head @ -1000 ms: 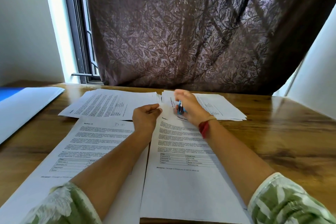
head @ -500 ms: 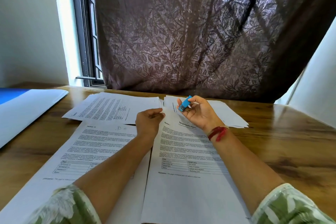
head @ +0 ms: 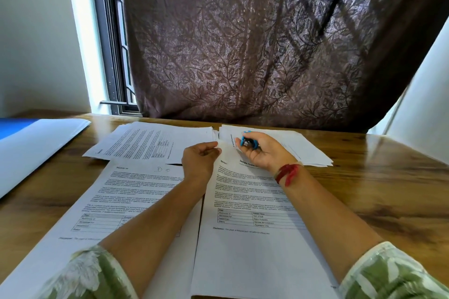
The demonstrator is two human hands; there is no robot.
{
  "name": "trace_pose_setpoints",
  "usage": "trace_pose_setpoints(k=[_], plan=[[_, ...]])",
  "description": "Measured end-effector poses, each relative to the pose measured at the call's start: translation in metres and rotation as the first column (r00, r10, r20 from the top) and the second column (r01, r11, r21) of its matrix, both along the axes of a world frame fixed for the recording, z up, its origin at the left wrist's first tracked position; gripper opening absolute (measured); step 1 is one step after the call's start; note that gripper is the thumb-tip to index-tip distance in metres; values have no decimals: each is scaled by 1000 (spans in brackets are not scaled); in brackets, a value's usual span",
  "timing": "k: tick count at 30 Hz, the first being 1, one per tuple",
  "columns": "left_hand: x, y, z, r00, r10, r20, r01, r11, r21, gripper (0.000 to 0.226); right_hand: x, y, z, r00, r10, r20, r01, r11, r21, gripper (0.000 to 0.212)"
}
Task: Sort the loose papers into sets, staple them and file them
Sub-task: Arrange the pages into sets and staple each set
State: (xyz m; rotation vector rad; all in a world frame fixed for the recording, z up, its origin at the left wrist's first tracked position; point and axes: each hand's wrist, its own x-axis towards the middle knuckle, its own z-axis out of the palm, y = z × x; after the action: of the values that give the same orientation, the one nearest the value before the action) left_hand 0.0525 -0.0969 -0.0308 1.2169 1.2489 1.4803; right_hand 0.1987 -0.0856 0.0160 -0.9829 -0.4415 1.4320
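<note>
Blue stapler (head: 247,141), a tiny one, was gripped in the right hand (head: 263,154) with the fingers curled round it, up by the top edge of the right sheet (head: 255,245). The left hand (head: 199,160) pinched that sheet's top left corner between thumb and fingers. On my feed I couldn't tell if the stapler was touching any paper. Just beside it lay the left sheet (head: 116,201), "D 10" handwritten up top, partly under the left forearm. Further back sat the left stack (head: 155,143) and the right stack (head: 308,150), all on a wooden table (head: 388,189). A white folder (head: 36,148) lay far left, with a brown leafy curtain (head: 267,43) behind.
</note>
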Motion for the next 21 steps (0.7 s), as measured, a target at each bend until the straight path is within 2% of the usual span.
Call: trace_pose_setpoints(k=[4,8,13,18,21], plan=[[0,-1,1,1000,8,-7,-8,1000,13,24,-6,2,0,956,-64,288,45,996,72,41],[0,0,0,999,14,-36,-14,1000,22,25,-11,-3,-2,841,-111,530,43,989,139,32],[1,2,-1,997,22,-72,-19,999,33,26,-16,-1,-5,671,-242,700,85,964,252,36],[1,1,-1,999,4,-47,-4,1000,18,25,-21,2,-9,526,-362,769,66,919,388,38],[1,2,-1,999,1,-48,1,999,44,24,-26,6,-10,477,-395,785,65,907,416,40]])
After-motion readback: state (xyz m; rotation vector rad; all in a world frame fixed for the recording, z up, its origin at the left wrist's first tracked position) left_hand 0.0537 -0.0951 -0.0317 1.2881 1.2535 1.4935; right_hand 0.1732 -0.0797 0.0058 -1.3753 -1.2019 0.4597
